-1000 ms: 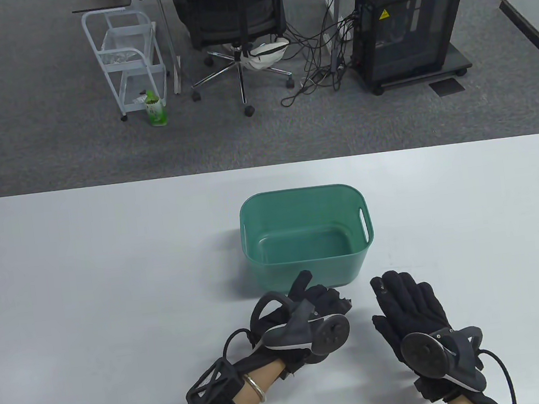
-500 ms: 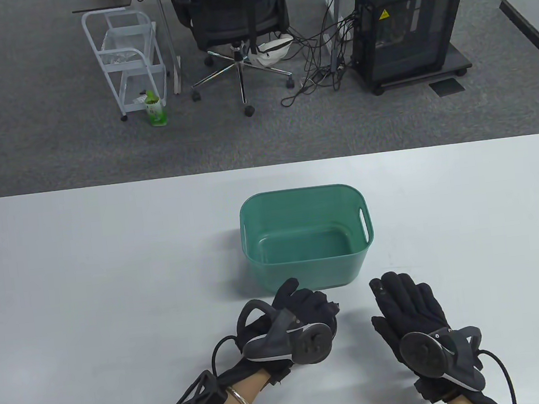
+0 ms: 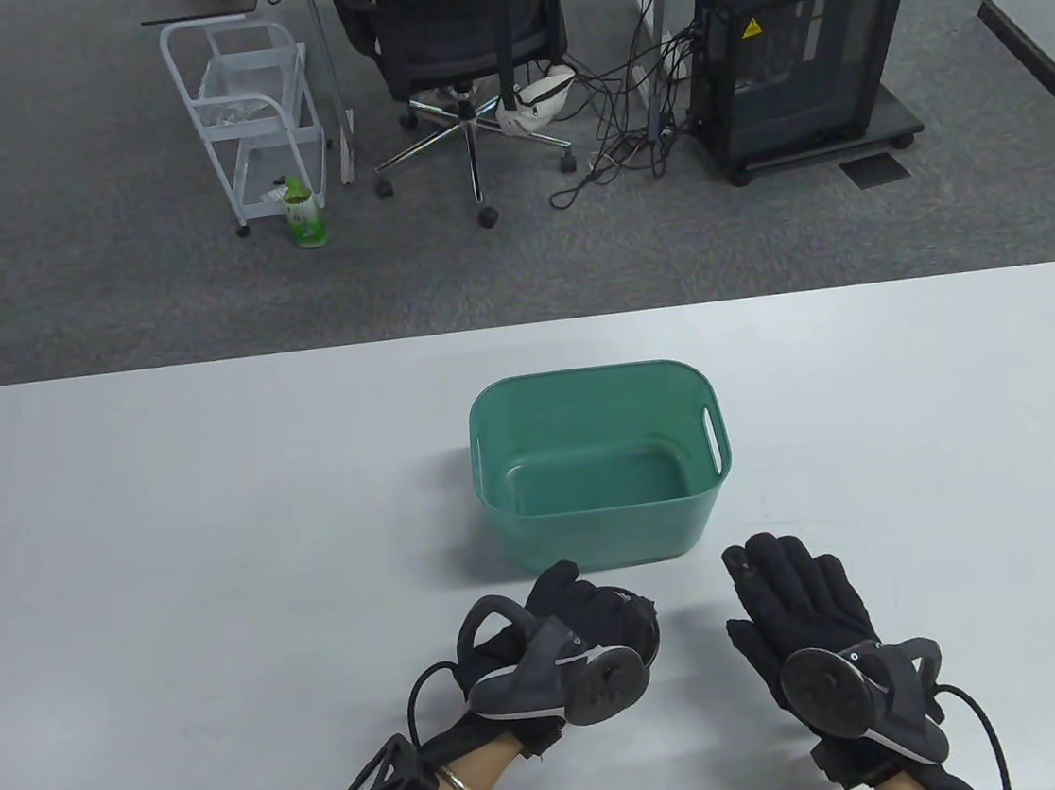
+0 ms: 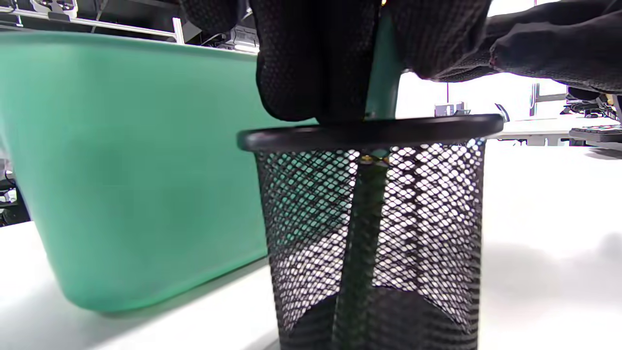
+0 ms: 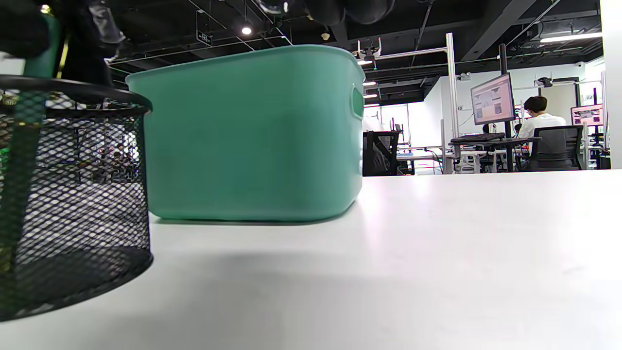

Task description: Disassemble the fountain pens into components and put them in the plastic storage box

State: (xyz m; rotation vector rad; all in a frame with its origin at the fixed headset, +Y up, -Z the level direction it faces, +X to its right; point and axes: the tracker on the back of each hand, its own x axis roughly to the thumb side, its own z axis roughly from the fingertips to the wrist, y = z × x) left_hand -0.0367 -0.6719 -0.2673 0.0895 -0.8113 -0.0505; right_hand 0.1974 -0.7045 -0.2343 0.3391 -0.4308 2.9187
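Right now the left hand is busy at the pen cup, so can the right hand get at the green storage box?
Probably yes: the right hand lies flat beside the green storage box, with bare table between them.

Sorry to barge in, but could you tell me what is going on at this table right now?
A person in black sensor gloves is starting to take fountain pens apart. The left hand reaches into a black wire-mesh pen cup just in front of the green plastic storage box and grips the top of a green fountain pen standing in it. The right hand lies flat and open on the white table, holding nothing. The box looks empty in the table view.
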